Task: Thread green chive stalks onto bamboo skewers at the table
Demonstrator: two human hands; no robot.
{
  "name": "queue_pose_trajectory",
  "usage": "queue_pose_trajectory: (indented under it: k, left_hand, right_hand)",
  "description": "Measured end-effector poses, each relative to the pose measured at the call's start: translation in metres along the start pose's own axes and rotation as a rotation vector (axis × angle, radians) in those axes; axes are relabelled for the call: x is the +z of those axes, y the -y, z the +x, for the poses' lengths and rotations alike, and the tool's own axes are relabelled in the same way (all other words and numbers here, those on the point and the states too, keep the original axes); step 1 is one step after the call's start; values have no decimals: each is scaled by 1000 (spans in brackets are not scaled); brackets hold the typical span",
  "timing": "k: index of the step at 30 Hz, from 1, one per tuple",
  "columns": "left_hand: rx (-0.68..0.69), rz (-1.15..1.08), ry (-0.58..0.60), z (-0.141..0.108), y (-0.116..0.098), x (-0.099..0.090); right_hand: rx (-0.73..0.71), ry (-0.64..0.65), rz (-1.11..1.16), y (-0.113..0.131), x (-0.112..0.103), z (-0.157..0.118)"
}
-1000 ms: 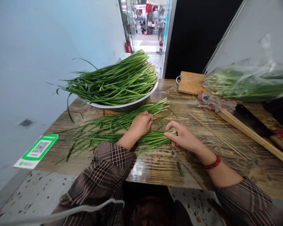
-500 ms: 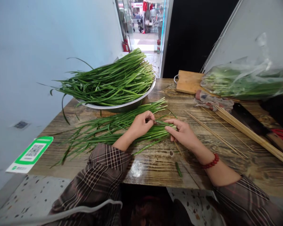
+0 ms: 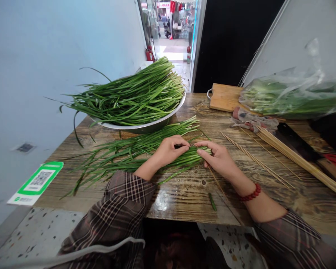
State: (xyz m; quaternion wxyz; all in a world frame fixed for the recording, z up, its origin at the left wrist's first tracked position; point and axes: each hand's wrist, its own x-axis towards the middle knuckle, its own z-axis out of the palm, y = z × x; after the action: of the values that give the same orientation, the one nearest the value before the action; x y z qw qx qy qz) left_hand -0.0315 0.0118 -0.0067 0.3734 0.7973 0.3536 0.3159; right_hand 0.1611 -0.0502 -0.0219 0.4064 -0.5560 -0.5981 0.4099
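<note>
Chives (image 3: 134,163) cross a grained table (image 3: 182,194) by a pale wall (image 3: 44,56), left fingers (image 3: 182,150) together, right fingers (image 3: 206,156) clamped on stems (image 3: 192,154)

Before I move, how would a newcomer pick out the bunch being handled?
Find the metal bowl on the wooden table. In front of it, take the nearer bunch of green stalks. Unlike the farther bunch, its pale ends are at the right hand.

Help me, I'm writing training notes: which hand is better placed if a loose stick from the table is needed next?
Probably the right hand: it lies nearer the loose sticks, though it is at the stem ends of the greens. The left hand would have to reach past it.
</note>
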Motion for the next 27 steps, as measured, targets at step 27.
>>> queue_pose_trajectory:
  k: [27]
  left_hand:
    - [-60, -14, -100, -1, -3, 7]
  right_hand:
    - [-4, -12, -29, 6, 3, -2]
